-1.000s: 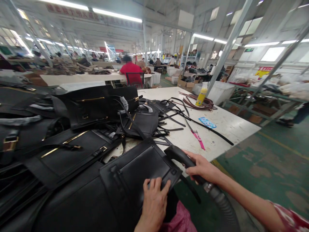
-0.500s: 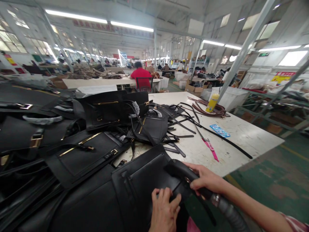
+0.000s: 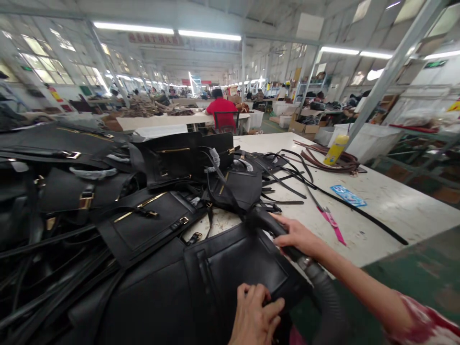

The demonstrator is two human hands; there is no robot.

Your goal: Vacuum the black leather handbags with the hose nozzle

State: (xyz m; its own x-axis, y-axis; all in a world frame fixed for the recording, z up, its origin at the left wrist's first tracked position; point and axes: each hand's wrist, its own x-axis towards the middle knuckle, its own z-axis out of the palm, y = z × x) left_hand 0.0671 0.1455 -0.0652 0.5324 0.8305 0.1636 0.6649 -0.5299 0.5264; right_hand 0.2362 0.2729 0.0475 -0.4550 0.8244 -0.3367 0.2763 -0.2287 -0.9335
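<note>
My right hand (image 3: 296,237) is wrapped round the curved black handle of a vacuum hose (image 3: 275,225), and a ribbed tube runs down from its collar. The handle's end is over the far edge of a black leather bag panel (image 3: 240,256); whether it touches cannot be made out. My left hand (image 3: 256,311) lies on the panel's near part, fingers bent and thumb apart, pressing on the leather. Left of it, a black bag piece with a gold zip (image 3: 151,225) overlaps the pile.
Several black bags (image 3: 100,189) are heaped on the left. Black straps (image 3: 287,184), pink-handled scissors (image 3: 334,225), a blue-and-white card (image 3: 348,195), a yellow bottle (image 3: 336,149) and coiled brown straps (image 3: 312,160) lie or stand on the white table (image 3: 402,201). A person in red (image 3: 223,112) sits beyond.
My right hand has moved the hose handle up and away across the panel, towards its far edge. My left hand stays on the leather. The camera view has turned slightly left.
</note>
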